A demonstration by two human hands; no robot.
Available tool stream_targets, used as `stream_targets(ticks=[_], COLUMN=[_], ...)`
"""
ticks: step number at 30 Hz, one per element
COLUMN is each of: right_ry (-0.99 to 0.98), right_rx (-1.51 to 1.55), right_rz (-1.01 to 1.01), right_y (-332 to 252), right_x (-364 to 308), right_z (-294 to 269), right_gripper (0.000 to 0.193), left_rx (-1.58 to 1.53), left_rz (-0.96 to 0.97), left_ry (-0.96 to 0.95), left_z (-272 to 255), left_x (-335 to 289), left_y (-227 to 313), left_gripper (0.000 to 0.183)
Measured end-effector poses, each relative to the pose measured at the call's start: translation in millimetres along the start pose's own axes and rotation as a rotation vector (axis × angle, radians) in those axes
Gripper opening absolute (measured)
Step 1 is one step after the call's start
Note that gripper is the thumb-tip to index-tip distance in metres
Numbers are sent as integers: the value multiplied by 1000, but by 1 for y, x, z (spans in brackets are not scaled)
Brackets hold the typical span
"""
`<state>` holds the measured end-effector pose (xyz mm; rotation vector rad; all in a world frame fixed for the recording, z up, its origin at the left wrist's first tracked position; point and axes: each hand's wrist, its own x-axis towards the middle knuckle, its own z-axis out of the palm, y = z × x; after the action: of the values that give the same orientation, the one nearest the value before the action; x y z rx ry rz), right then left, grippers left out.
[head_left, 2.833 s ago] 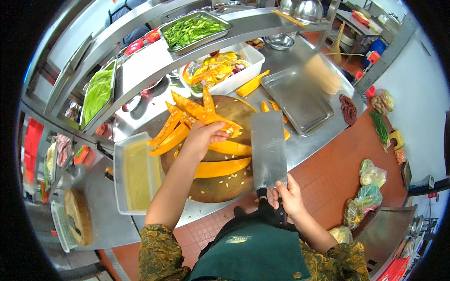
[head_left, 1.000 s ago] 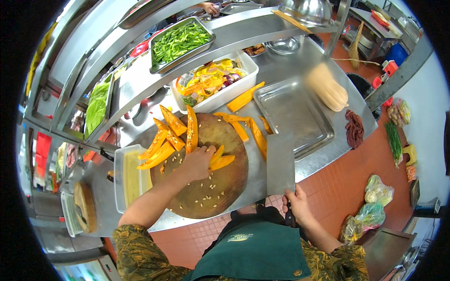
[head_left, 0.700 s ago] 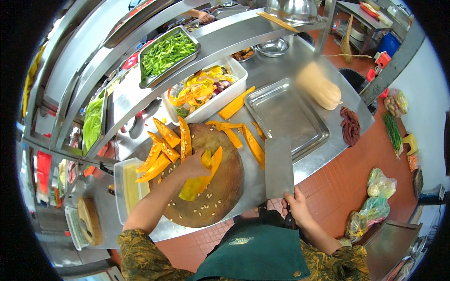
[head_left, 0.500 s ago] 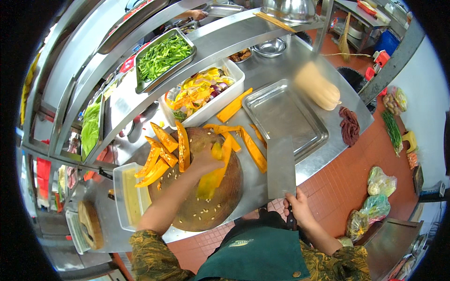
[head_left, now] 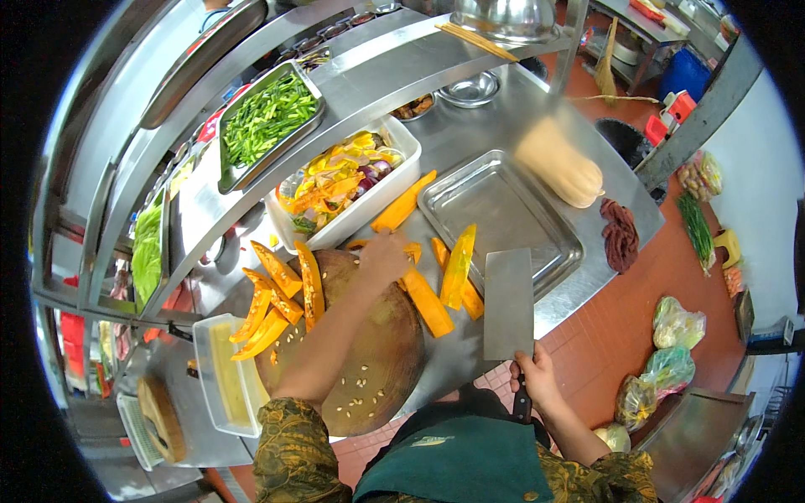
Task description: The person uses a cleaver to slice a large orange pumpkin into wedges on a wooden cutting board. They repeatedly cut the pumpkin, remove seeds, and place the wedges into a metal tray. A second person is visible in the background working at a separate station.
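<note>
The right hand [head_left: 537,375] wraps the dark handle of a flat, rectangular steel cleaver [head_left: 508,306]. The left hand [head_left: 384,256] is at the far edge of the round wooden board [head_left: 381,331], its fingers' state unclear. Smooth orange squash slices [head_left: 429,303] lie right of the board; seedy, curved wedges [head_left: 310,285] cluster at its left.

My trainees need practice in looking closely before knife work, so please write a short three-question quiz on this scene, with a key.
1. Which hand holds the cleaver?
2. True or false: the tan squash lies on the round chopping board.
3. Fill the gap: loose pale ____ are scattered on the round chopping board.

Key
1. The right hand.
2. False: the tan squash lies on the steel table, beyond the board.
3. Seeds.
</note>
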<state>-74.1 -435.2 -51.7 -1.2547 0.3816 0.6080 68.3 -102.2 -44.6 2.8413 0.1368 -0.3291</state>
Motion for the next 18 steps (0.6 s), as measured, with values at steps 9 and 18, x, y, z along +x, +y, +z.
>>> stream_targets(ticks=[9, 18], right_ry=[47, 91], right_rx=[-38, 36], right_rz=[-29, 30], right_y=[2, -4], right_x=[7, 9], right_z=[-17, -26], right_gripper=[13, 16], left_rx=[395, 210], left_rz=[145, -148], left_ry=[-286, 89], left_z=[15, -54], left_x=[43, 46], left_y=[-24, -62], left_gripper=[30, 35])
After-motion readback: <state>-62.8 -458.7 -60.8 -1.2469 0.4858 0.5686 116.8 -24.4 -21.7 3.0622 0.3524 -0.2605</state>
